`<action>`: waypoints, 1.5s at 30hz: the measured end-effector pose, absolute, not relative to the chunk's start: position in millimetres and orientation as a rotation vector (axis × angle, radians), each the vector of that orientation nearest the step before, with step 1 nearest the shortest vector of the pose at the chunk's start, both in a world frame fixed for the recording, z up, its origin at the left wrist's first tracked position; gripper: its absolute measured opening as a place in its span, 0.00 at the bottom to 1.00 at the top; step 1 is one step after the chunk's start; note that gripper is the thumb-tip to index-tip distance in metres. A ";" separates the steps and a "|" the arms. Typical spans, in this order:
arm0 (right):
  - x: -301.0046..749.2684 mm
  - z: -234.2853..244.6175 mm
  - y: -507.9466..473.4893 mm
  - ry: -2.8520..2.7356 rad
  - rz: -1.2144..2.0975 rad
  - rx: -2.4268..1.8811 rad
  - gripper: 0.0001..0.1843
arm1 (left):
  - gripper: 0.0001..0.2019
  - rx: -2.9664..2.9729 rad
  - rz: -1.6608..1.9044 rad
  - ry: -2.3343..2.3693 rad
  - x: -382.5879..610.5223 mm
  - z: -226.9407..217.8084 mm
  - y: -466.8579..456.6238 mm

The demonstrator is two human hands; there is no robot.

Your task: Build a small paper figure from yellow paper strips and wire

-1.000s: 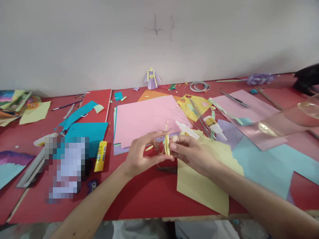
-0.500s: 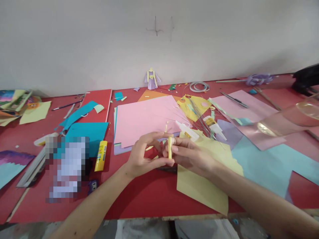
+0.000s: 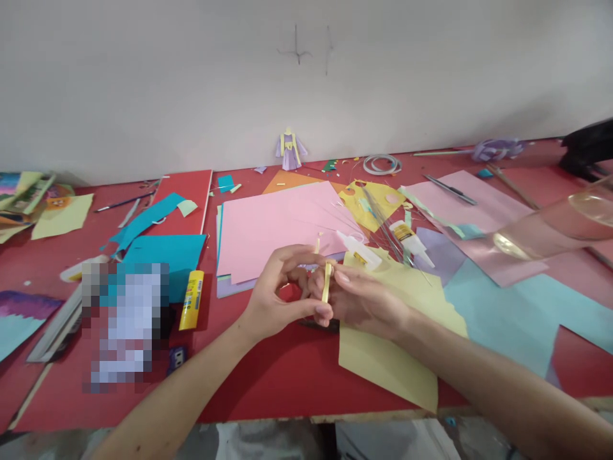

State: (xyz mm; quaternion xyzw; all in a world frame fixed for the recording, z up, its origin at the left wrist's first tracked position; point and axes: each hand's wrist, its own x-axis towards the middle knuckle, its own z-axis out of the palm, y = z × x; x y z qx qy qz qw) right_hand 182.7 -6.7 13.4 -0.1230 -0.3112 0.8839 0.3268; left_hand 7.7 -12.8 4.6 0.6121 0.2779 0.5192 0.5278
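A narrow yellow paper strip (image 3: 327, 283) stands between my two hands over the front middle of the table. My left hand (image 3: 282, 294) pinches it, with the thumb near its lower end and a finger by the top. My right hand (image 3: 371, 297) closes on the strip from the other side, its thumb near the upper end; the right fingers are partly hidden behind. Behind the hands lies a stack of pink paper (image 3: 278, 230). A large pale yellow sheet (image 3: 393, 351) spreads beneath my right forearm.
To the left lie a yellow glue stick (image 3: 192, 300), teal paper (image 3: 186, 255) and a metal ruler (image 3: 57, 335). Two glue bottles, one white (image 3: 359, 249), lie right of the stack. A small lilac paper dress (image 3: 289, 152) leans against the wall (image 3: 143, 83). A clear cup (image 3: 550, 223) stands far right.
The yellow strip leans slightly more, its lower end shifting left. My right thumb has moved up toward the strip's top. The whole view has shifted a little.
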 end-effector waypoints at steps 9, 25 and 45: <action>181.8 5.2 -6.2 -0.734 2.282 -0.419 0.11 | 0.29 1.430 1.178 0.634 5.9 1.0 -10.4; 176.9 3.1 -3.4 -0.852 2.052 -0.533 0.10 | 0.17 1.651 1.132 0.570 7.3 6.6 -7.8; 176.0 10.3 -6.9 -1.169 1.587 -0.847 0.14 | 0.13 1.819 1.131 0.804 7.4 14.6 -12.7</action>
